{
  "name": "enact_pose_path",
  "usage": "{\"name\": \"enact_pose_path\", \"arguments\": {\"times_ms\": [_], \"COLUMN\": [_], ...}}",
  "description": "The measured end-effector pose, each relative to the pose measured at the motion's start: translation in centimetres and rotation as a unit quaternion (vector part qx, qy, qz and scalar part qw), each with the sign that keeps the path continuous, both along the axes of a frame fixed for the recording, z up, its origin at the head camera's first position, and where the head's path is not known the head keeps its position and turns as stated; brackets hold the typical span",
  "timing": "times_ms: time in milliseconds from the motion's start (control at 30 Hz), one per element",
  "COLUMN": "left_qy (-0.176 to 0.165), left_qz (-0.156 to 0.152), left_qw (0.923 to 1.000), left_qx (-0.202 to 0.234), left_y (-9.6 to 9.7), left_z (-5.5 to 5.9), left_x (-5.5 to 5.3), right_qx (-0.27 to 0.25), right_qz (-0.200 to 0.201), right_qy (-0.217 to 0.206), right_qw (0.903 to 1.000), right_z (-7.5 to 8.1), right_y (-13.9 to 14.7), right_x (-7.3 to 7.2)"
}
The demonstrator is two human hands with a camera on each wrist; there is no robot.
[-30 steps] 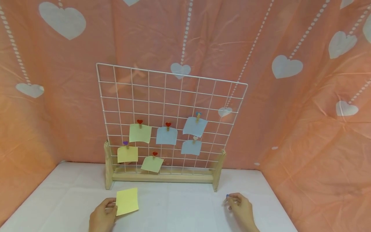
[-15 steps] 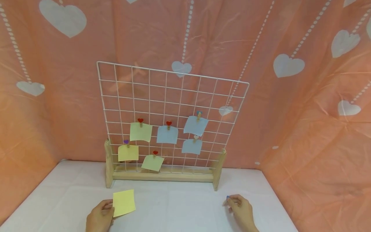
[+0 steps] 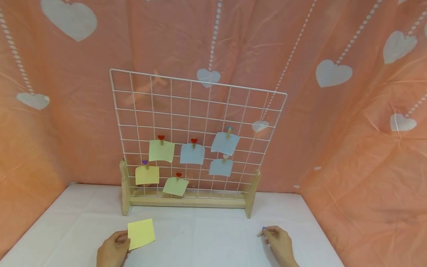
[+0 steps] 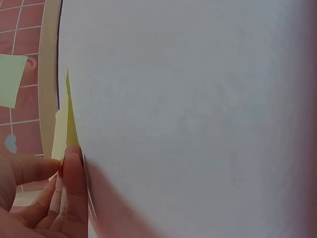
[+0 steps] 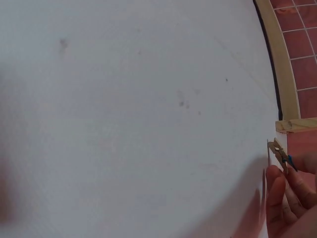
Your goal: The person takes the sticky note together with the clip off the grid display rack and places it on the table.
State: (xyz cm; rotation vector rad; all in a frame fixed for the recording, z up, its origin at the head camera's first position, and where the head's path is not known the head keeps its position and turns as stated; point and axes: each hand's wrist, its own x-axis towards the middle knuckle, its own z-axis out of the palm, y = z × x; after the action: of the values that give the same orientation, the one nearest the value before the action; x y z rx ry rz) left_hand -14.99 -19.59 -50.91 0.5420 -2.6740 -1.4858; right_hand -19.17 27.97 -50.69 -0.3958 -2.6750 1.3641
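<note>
Yellow note (image 3: 141,234) has slid a bit L and nearer the person since 1 s ago, carried by the L hand (image 3: 112,249); it's now in front of the stand's L foot, over the white table (image 3: 200,233). R hand (image 3: 280,243) has barely shifted, just a touch lower in the head view, but more of the peg (image 3: 260,233) shows now, its wood end sticking out past the fingertips. Rack looks put; its tiny shift in view is prob. the head cam moving.

Fingers: L thumb + fingers pinch the note by its near edge; L wrist cam sees it almost edge-on, so can't tell if it's one sheet or more. R thumb + fingers grip the peg at its blue end, wood tip outward. Can't tell for sure whether the tip is parted.

What it means, my read: note & peg are both in hand but well apart, one per side, neither touching the wire grid (image 3: 190,99) or wooden stand (image 3: 186,202). If anything, the note's a bit further from the peg than 1 s ago. Pegged up already: three blue notes (image 3: 192,154), two green notes (image 3: 161,151), one other yellow note (image 3: 147,175).
</note>
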Motion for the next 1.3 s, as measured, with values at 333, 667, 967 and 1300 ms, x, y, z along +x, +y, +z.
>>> {"name": "enact_pose_path", "arguments": {"times_ms": [333,667,967,1300], "left_qy": [0.006,0.006,0.006,0.029], "left_qz": [-0.021,-0.020,-0.022,-0.012], "left_qw": [0.9965,0.9975,0.9971,0.9965], "left_qx": [-0.081,-0.067,-0.073,-0.078], "left_y": [-0.54,-0.45,-0.66,-0.53], "left_z": [-0.11,-0.33,-0.71,-0.40], "left_x": [-0.15,-0.22,-0.46,-0.46], "right_qx": [0.020,0.021,0.006,0.001], "right_qz": [-0.008,-0.007,-0.009,-0.016], "right_qy": [-0.024,-0.019,-0.019,-0.018], "right_qw": [0.9995,0.9996,0.9998,0.9997], "right_z": [-0.29,-0.56,-0.62,-0.30], "right_y": [0.46,0.58,0.64,0.81], "right_x": [-0.12,-0.06,-0.05,-0.31]}}
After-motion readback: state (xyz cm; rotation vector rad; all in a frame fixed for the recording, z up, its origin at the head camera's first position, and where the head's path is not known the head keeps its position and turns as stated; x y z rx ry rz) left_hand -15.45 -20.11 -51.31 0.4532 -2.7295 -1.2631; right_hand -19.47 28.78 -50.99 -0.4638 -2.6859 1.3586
